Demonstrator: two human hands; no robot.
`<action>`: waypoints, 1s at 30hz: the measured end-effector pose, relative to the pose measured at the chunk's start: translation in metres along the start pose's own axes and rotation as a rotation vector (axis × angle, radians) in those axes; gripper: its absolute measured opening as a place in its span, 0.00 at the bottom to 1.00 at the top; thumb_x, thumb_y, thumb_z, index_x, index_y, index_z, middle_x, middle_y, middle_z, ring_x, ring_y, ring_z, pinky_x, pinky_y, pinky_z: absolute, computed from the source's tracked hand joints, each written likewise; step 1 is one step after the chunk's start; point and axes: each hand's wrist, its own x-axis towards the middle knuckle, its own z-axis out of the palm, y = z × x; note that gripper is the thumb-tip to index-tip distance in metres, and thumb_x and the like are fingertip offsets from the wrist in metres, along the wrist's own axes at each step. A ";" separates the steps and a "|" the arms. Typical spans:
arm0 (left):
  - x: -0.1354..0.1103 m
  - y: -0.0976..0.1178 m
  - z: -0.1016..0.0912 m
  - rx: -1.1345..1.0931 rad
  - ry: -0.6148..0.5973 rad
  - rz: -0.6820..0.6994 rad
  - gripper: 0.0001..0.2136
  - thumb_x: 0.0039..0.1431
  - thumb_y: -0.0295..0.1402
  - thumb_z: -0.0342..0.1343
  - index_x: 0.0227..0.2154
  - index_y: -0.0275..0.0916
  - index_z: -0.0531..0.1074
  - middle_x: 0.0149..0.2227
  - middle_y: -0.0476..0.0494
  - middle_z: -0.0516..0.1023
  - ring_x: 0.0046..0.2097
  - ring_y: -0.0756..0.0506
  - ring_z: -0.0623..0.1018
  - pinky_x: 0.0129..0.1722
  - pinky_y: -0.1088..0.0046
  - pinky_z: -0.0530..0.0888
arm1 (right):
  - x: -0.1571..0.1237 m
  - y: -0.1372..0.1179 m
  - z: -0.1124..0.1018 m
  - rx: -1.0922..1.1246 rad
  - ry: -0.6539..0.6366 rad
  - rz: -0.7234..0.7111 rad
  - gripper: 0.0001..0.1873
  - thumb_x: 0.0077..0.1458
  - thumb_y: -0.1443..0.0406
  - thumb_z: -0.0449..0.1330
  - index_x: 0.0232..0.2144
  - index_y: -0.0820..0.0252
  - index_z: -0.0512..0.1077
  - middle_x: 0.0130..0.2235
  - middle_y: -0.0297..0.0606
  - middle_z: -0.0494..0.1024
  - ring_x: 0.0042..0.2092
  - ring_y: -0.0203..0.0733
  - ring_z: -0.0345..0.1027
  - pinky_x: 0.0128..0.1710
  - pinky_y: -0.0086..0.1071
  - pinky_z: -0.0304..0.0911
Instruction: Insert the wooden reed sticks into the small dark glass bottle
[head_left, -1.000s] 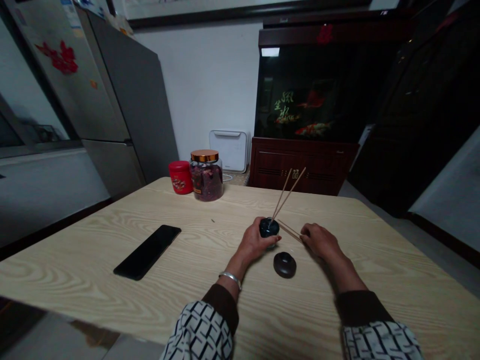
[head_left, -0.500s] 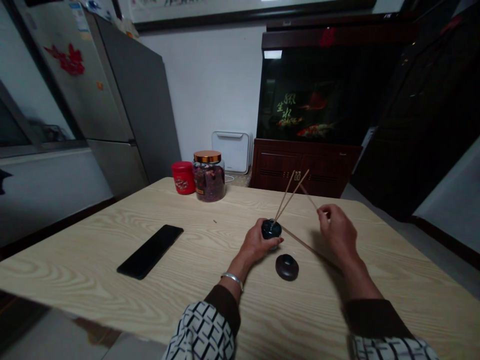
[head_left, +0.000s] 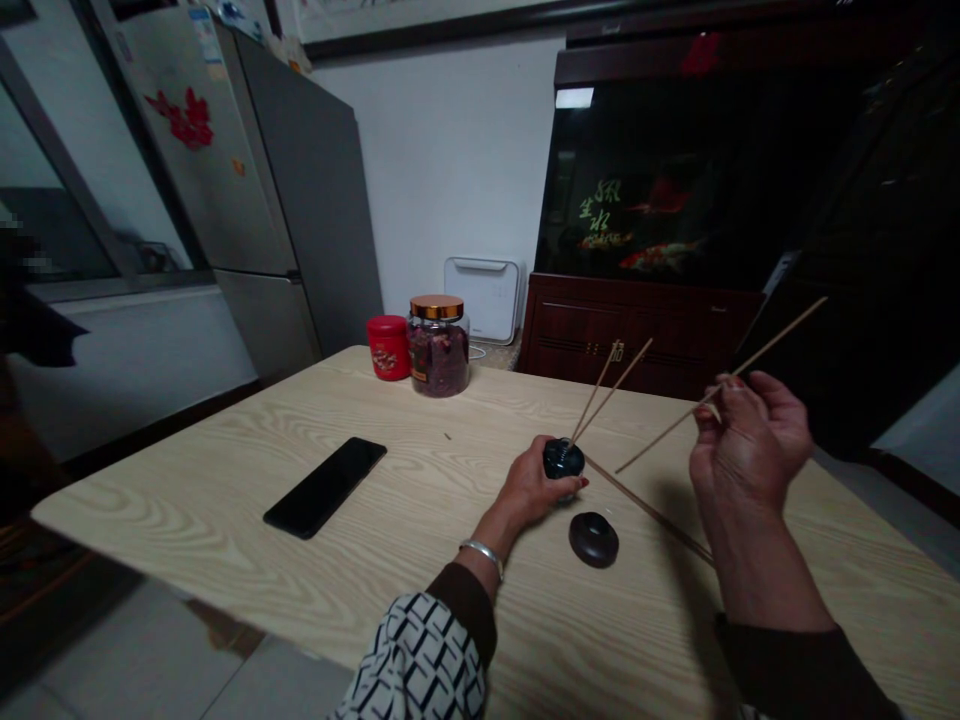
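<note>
So from where I'm standing, the big change is the right hand (head_left: 750,440) — a second ago it was down at the bench (head_left: 442,490) fiddling with thin sticks, and now it's well up with the picked stick (head_left: 780,335) pinched in its fingertips. That one slants across the fingers, low end pointing back toward the little dark bottle (head_left: 564,458), not touching it as far as I can see. The left hand (head_left: 529,483) hasn't budged, wrapped round the bottle, which sits upright on the bench. The upright pair (head_left: 615,387) in its mouth looks the same too. I'd say that leaves the work at two sticks in and one in the air. There's still at least one lying stick (head_left: 652,512) — can't tell exactly how many, the right arm hides the end. The round dark cap (head_left: 594,540) sits just beside the bottle, untouched.
</note>
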 end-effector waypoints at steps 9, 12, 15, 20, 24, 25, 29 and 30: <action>0.001 -0.004 0.000 0.009 0.008 0.015 0.29 0.43 0.43 0.72 0.48 0.39 0.71 0.41 0.41 0.79 0.43 0.41 0.77 0.45 0.63 0.74 | -0.029 0.018 0.038 -0.075 -0.041 -0.171 0.22 0.47 0.59 0.69 0.40 0.55 0.64 0.34 0.30 0.72 0.35 0.35 0.72 0.26 0.26 0.69; 0.002 -0.005 0.001 0.025 0.011 0.016 0.30 0.43 0.43 0.72 0.49 0.39 0.70 0.41 0.42 0.79 0.42 0.41 0.77 0.43 0.65 0.74 | -0.032 0.023 0.041 -0.082 -0.048 -0.187 0.21 0.48 0.59 0.69 0.40 0.55 0.64 0.35 0.30 0.72 0.34 0.34 0.71 0.26 0.26 0.70; 0.001 -0.004 0.001 0.040 0.008 0.013 0.30 0.44 0.44 0.71 0.49 0.39 0.70 0.41 0.42 0.79 0.42 0.42 0.77 0.42 0.66 0.73 | -0.035 0.029 0.043 -0.091 -0.084 -0.210 0.20 0.49 0.60 0.68 0.41 0.56 0.65 0.35 0.30 0.72 0.35 0.34 0.71 0.27 0.26 0.70; 0.001 -0.001 0.000 0.044 0.006 0.001 0.30 0.44 0.45 0.71 0.49 0.40 0.70 0.41 0.42 0.79 0.42 0.41 0.77 0.41 0.67 0.73 | -0.052 0.039 0.041 -0.185 -0.243 -0.157 0.20 0.50 0.60 0.68 0.42 0.57 0.66 0.36 0.31 0.73 0.37 0.36 0.71 0.28 0.28 0.71; 0.000 0.000 -0.001 0.049 -0.001 -0.004 0.30 0.44 0.45 0.71 0.49 0.39 0.70 0.42 0.41 0.79 0.43 0.41 0.77 0.42 0.66 0.73 | -0.052 0.044 0.015 -0.378 -0.521 0.003 0.17 0.54 0.56 0.65 0.42 0.58 0.69 0.38 0.36 0.76 0.38 0.40 0.72 0.30 0.32 0.71; 0.000 0.000 -0.001 0.046 -0.003 -0.001 0.30 0.44 0.44 0.71 0.49 0.39 0.70 0.42 0.41 0.79 0.42 0.41 0.77 0.42 0.66 0.72 | -0.048 0.044 0.003 -0.459 -0.582 0.029 0.16 0.56 0.55 0.63 0.41 0.58 0.70 0.38 0.37 0.76 0.38 0.41 0.72 0.30 0.33 0.70; 0.000 -0.001 -0.001 0.036 -0.003 0.012 0.30 0.44 0.45 0.71 0.49 0.39 0.70 0.41 0.41 0.78 0.42 0.41 0.77 0.42 0.66 0.73 | -0.026 0.042 -0.048 -1.059 -0.878 -0.049 0.11 0.60 0.57 0.57 0.37 0.58 0.73 0.37 0.39 0.77 0.37 0.43 0.72 0.35 0.36 0.65; 0.000 -0.001 -0.001 0.038 -0.003 0.010 0.30 0.44 0.45 0.71 0.49 0.39 0.70 0.41 0.41 0.78 0.42 0.42 0.77 0.42 0.66 0.73 | -0.022 0.042 -0.060 -1.244 -0.961 -0.087 0.10 0.60 0.59 0.56 0.36 0.58 0.74 0.37 0.40 0.77 0.38 0.44 0.72 0.36 0.36 0.63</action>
